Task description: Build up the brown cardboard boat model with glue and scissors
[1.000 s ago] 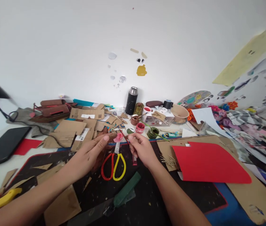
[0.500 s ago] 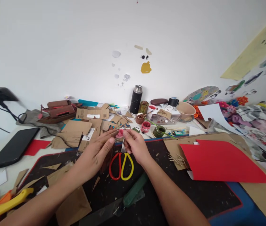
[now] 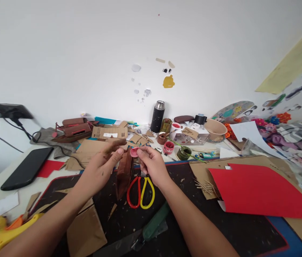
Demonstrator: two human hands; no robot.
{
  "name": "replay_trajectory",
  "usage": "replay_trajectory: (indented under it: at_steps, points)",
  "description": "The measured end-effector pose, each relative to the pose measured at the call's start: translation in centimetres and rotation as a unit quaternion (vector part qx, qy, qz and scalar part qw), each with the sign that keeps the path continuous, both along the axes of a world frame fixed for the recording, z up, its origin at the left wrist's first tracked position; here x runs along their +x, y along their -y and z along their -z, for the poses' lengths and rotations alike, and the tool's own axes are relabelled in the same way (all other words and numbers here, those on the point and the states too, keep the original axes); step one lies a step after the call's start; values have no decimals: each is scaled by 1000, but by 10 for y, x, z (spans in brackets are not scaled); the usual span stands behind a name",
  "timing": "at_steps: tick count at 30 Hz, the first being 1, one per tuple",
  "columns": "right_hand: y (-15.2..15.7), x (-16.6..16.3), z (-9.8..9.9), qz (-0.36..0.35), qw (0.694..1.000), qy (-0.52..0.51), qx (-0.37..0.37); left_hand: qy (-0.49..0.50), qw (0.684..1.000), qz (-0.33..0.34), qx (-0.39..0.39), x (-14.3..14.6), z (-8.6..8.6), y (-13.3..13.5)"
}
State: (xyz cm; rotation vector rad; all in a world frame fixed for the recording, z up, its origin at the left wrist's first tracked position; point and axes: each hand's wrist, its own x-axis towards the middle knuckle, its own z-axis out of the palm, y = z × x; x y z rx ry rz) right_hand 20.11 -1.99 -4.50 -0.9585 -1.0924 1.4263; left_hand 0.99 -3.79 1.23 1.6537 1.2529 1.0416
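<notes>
Pink disc (image 3: pixel 134 152), raised above the dark mat (image 3: pixel 236 225) on the desk (image 3: pixel 30 185), pinched between thumb and fingers of the right hand (image 3: pixel 152 162), near edge covered by the fingertips. Left hand (image 3: pixel 100 166) just beside, thumb and fingers spread apart, brown-stained; contact with the brown block (image 3: pixel 124 175) below hard to tell. Scissors (image 3: pixel 140 192) on the mat, blades mostly hidden behind the right hand. Green knife handle (image 3: pixel 155 223) running under the right forearm, blade faint. Glue gun (image 3: pixel 3 232) partly covered by the left forearm. Cardboard under the red sheet (image 3: pixel 260 189) cut off at the right edge.

Farther back, brown paint in one jar (image 3: pixel 162 139), pinkish red in a second jar (image 3: pixel 168 147), dark green in a third jar (image 3: pixel 184 153) with a green stick across. Bowl (image 3: pixel 216 131) with contents hard to make out.

Three paint jars, one black bottle (image 3: pixel 157 119), two scissor loops, one red, one yellow; sticks (image 3: pixel 207 187) too tangled for counting.
</notes>
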Motion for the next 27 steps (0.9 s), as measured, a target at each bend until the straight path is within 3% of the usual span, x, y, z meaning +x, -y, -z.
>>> replay_trajectory:
  at_steps: [5,10,20,27]
  points:
    - [4,-1,1,-12,1000,15,8,4,997,44,-62,-5,10,-12]
    - [11,-1,3,-48,998,23,16,-14,992,106,-73,-6,12,-14]
    - [19,11,3,-72,995,66,37,7,987,107,-123,-2,17,-11]
    - [18,14,1,-81,995,47,36,29,989,92,-114,3,18,-7]
